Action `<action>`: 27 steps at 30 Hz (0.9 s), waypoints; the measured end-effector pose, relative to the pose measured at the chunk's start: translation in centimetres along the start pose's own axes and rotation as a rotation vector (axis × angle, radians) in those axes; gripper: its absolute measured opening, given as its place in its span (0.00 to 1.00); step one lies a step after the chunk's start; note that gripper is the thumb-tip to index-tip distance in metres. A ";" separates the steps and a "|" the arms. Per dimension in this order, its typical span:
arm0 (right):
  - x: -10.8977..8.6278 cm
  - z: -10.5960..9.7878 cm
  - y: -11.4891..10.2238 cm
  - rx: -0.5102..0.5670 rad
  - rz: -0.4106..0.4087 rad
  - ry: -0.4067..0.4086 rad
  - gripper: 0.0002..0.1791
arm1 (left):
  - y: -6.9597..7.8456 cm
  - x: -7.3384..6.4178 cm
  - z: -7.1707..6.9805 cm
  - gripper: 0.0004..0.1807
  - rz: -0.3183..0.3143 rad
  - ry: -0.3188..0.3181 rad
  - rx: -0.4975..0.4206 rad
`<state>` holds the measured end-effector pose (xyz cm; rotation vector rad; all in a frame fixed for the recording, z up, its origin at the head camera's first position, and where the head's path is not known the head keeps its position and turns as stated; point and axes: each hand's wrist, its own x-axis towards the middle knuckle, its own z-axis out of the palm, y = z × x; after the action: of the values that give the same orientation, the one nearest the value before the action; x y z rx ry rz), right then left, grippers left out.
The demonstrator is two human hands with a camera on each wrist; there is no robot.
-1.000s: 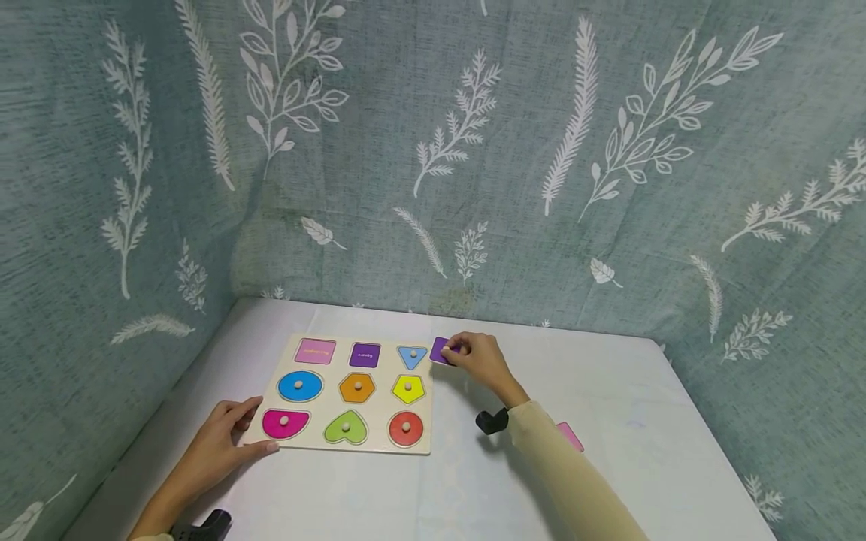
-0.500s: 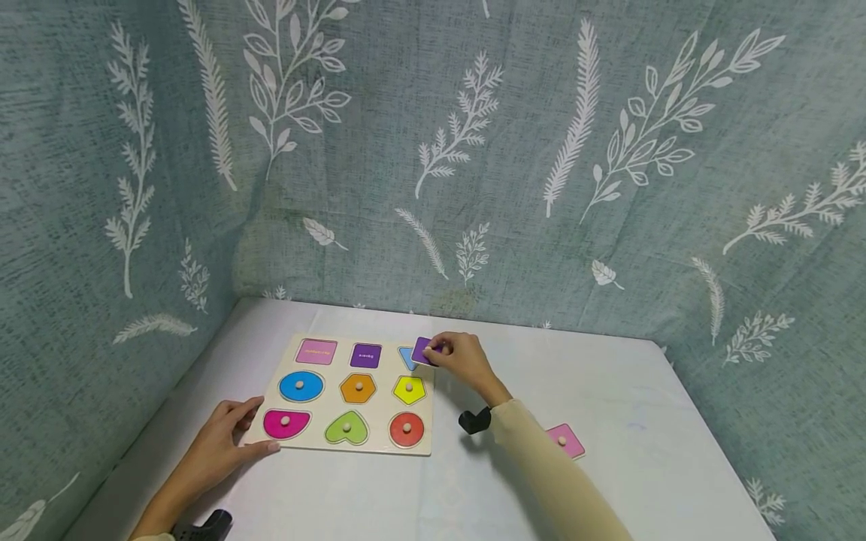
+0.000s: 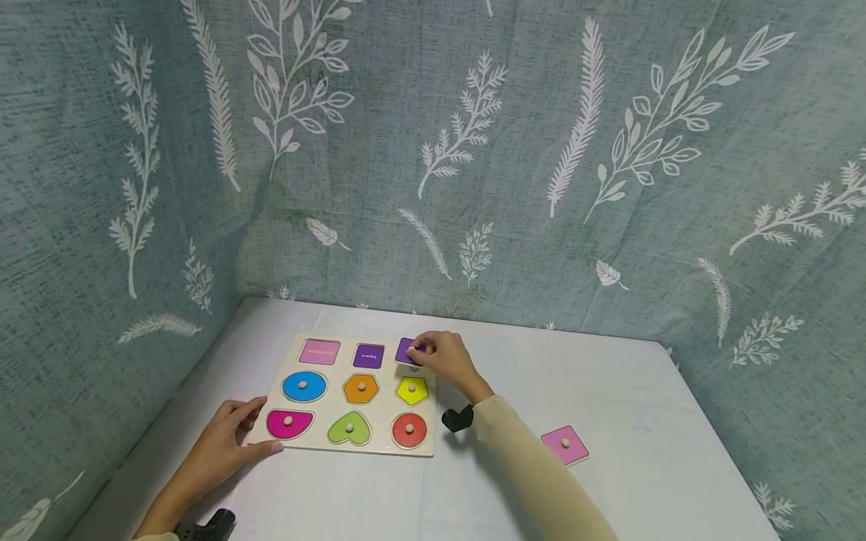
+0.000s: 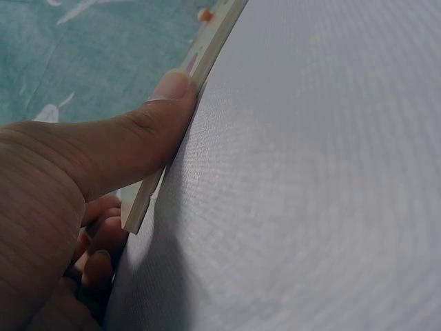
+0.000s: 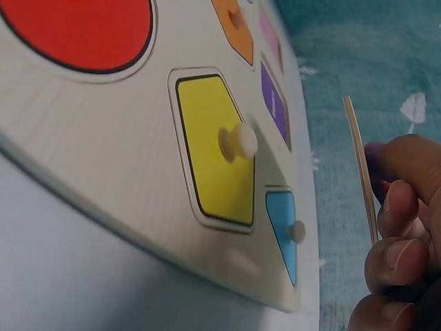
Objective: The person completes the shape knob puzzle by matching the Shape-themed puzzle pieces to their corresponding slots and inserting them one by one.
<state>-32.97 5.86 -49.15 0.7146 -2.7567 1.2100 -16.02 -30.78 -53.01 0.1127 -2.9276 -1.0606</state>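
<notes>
My right hand (image 3: 443, 355) pinches a purple square puzzle piece (image 3: 404, 350) by its small knob. The piece is held above the board's far right corner and partly covers the blue triangle; the right wrist view shows it edge-on, apart from the board. A wooden peg puzzle board (image 3: 314, 400) lies on the table with a bare purple square recess (image 3: 368, 356) and a bare pink recess (image 3: 319, 352) in its far row. My left hand (image 3: 219, 443) holds the board's near left corner, thumb (image 4: 165, 93) along the near edge and fingers at the left side.
A pink puzzle piece (image 3: 564, 445) with a knob lies on the white table (image 3: 643, 413), right of the board. Knobbed pieces, among them a yellow pentagon (image 5: 213, 145) and a red circle (image 3: 409, 431), sit in the board. A patterned curtain (image 3: 406, 150) stands behind.
My right hand has carried the purple square leftward, from beside the board to over the blue triangle. The pink piece on the table has come out from behind the right sleeve. My left hand stays put.
</notes>
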 end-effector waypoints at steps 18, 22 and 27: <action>1.5 3.0 -1.9 0.020 0.001 -0.062 0.09 | 0.0 0.1 0.0 0.60 0.011 0.019 0.003; 1.9 3.9 -2.2 0.020 0.015 -0.099 0.09 | -0.2 0.0 0.0 0.59 0.009 0.016 0.009; 2.2 4.9 -2.4 -0.013 0.025 -0.123 0.10 | -0.2 -0.1 0.1 0.58 0.020 0.018 -0.002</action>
<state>-33.21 0.12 -50.40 0.7803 -2.8779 1.1896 -15.94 -30.81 -53.22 0.0919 -2.9052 -1.0537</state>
